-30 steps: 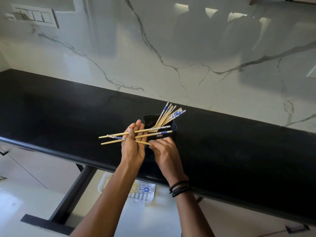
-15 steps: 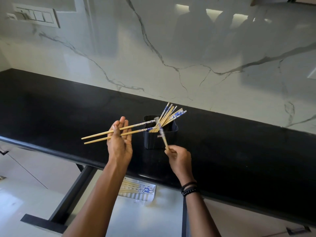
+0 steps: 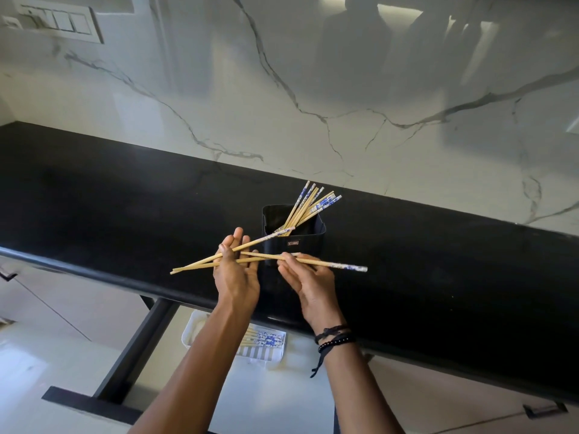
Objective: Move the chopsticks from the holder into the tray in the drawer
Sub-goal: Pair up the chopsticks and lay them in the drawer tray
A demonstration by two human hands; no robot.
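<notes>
A black square holder (image 3: 308,242) stands on the dark counter with several wooden chopsticks (image 3: 308,203), blue-patterned at the top, leaning out to the right. My left hand (image 3: 235,275) grips a pair of chopsticks (image 3: 200,262) in front of the holder, their thin tips pointing left. My right hand (image 3: 308,281) pinches a single chopstick (image 3: 332,264) lying level, its patterned end to the right and its thin end reaching into my left hand. Below the counter edge, a white tray (image 3: 266,360) in the open drawer holds several chopsticks (image 3: 264,339), partly hidden by my left forearm.
The black counter (image 3: 438,277) runs along a white marble wall. The open drawer has a dark left rail (image 3: 138,346) and front edge (image 3: 91,405). A switch plate (image 3: 59,21) is on the wall at upper left.
My right hand has swung its chopstick from upright to level and brought its thin end into my left hand. My left hand has moved right, closer to the holder.
</notes>
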